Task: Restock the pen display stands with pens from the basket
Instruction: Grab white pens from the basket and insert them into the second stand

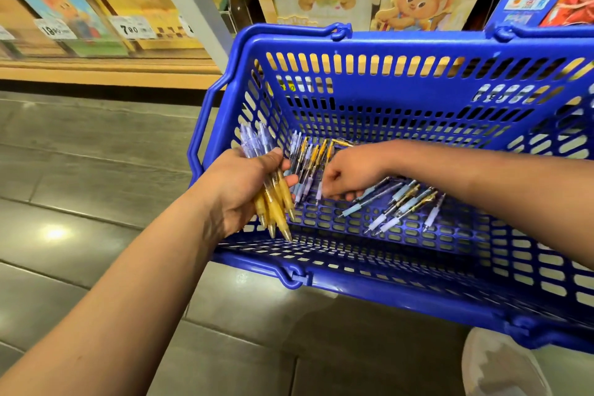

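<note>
Shelf (106,71), basket (418,38) | left hand (244,193) grips pen bundle (274,202) | right hand (350,175) over pens (401,202), grasp unclear

The grey tiled floor (96,154) under me carries the blue basket (401,96), set close to the wooden shelf base (96,74). Pens (405,202) lie scattered on the basket's perforated bottom.

Basket (418,42) open on top, walls all rnd; loose pens (401,202) clutter floor, front strip bare.

Shop: price tags (133,29) on shelf (106,72), shopping basket (369,42)
</note>
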